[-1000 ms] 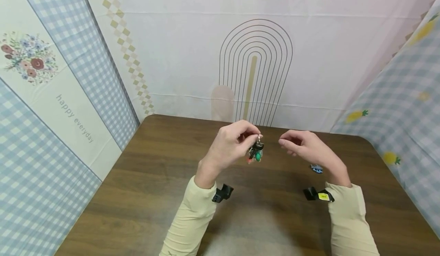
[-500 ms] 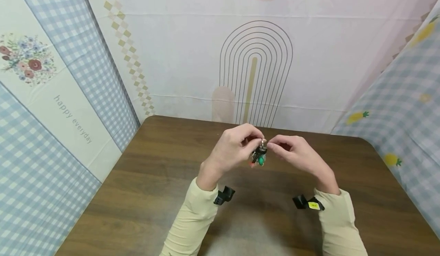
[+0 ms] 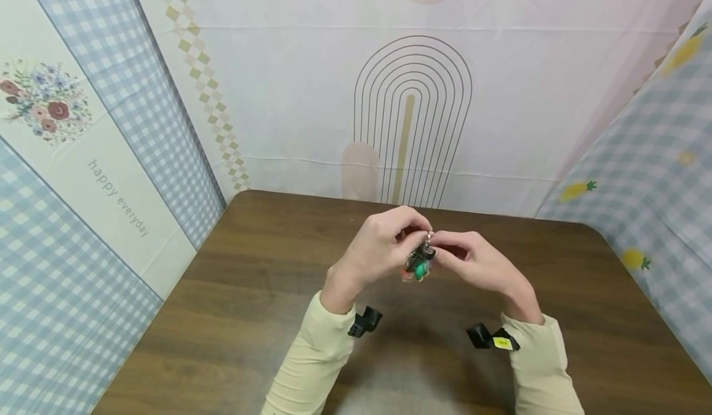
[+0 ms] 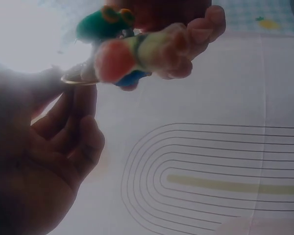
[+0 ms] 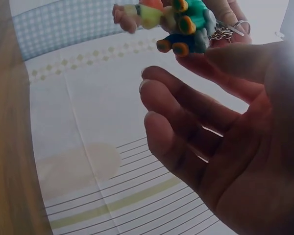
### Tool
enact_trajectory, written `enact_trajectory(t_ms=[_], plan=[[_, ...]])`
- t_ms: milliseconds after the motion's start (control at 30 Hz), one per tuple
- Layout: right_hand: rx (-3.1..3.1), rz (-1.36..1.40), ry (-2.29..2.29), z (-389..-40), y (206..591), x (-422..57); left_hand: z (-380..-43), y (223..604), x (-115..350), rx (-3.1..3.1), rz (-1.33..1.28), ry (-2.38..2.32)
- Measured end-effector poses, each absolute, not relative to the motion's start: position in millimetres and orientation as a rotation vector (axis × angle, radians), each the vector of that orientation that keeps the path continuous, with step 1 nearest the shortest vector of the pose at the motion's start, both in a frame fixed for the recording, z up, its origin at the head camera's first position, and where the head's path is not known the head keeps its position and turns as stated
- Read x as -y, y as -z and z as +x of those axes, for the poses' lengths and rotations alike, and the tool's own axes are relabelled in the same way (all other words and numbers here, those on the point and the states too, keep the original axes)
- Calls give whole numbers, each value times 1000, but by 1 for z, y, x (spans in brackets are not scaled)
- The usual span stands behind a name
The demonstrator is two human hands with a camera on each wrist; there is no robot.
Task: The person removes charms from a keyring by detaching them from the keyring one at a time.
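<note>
Above the table hangs a keychain (image 3: 419, 269) with several small rubbery figure charms. My left hand (image 3: 374, 255) pinches its metal ring (image 4: 72, 80) between thumb and index finger. From the other side, my right hand (image 3: 483, 263) has its thumb and index finger pinched at the ring and the top of the charms. In the right wrist view, a green figure (image 5: 196, 15) with orange feet and a silver chain (image 5: 222, 34) show by the right thumb; the other right fingers are loosely bent. A red and pale yellow figure (image 4: 159, 52) dangles in the left wrist view.
A brown wooden table (image 3: 267, 316) lies under both hands. Behind it hangs a white cloth (image 3: 289, 93) with printed arches, and checked cloths (image 3: 639, 155) border the sides. Black wrist cameras (image 3: 365, 321) sit at both cuffs.
My right hand has moved left to the ring and now pinches there. My left hand has shifted slightly right and down with the keychain. The small blue object on the table is now hidden.
</note>
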State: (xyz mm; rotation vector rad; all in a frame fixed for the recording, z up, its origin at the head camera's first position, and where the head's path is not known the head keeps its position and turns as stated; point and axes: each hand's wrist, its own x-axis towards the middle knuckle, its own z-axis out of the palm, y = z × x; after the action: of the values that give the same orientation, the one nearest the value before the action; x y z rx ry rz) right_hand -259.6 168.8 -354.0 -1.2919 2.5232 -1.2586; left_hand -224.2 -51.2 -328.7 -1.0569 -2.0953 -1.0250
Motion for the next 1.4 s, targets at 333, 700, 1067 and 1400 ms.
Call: enact_trajectory(t_ms=[333,700,1067,1400], plan=[[-2305,-1317,1350,-260,358,-168,-224,329,49,2077,-1052,1022],[-2339,-1370,1357,-261,358,-169,-224,328,47,2071,-1071,980],[-2471,-1317,1393,-258,354,-171,-229,331,46,2059,-1091,932],[-2564,-1315,1393,-246,345,-172,-232,334,43,2074,-1091,877]])
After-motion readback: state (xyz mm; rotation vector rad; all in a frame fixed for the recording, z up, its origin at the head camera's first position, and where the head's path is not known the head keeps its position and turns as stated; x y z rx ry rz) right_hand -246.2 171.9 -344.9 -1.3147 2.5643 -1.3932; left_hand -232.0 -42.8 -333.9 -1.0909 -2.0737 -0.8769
